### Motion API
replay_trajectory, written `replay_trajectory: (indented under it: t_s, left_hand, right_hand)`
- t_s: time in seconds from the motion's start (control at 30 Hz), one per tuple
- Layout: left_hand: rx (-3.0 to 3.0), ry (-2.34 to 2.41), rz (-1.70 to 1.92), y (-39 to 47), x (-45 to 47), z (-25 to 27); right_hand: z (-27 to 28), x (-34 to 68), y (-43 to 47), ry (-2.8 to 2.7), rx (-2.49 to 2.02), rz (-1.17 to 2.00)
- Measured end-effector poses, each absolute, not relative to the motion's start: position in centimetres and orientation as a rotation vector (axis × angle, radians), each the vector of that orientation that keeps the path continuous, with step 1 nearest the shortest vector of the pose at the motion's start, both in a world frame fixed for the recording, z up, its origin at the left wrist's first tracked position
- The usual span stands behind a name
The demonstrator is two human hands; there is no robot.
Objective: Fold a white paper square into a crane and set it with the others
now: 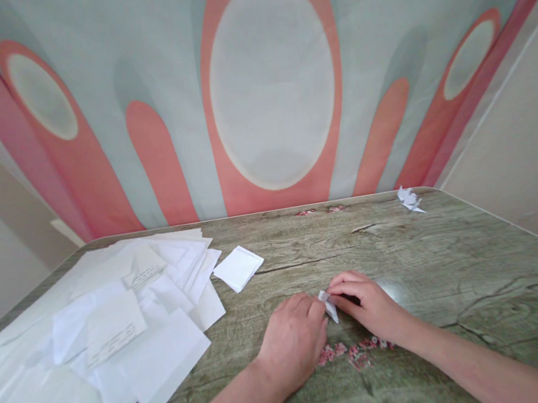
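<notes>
Bending over the table point(498, 248), your two hands meet around a small folded paper point(331, 310), white and narrow, near the middle of the near half of the tabletop. Your right hand point(365, 303) grasps its right edge near the upper end, thumb and forefinger pinched together there. Your left hand point(293, 336) is curled, back up, with its fingers against the paper's left side; the thumb and fingertips are hidden, so I cannot tell whether it grips the paper or only steadies it. The paper's lower end points towards you, free of your fingers.

Just beyond your forearms' gap, pink flowers point(356, 350) show on the tabletop. Off to your left spreads a heap of loose white sheets point(171, 357), overlapping at odd angles, a few with printed lines. Beside its right edge lies a square of paper point(239, 268). Near the far right corner sits a crumpled-looking folded figure point(409, 200).
</notes>
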State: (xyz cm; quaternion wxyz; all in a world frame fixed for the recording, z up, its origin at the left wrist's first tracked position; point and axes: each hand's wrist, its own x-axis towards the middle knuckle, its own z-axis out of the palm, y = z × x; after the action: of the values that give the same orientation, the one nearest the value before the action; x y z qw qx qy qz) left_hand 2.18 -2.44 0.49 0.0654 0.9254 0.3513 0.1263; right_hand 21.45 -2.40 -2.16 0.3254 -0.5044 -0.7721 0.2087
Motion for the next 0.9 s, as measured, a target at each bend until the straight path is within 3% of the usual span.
replay_trajectory:
  t_s: [0.9]
  left_hand:
    - [2.828,0.994,0.434,-2.2,2.0,0.0]
  right_hand:
    - [-3.1,21.1,-1.7,-1.933,-1.449,0.383]
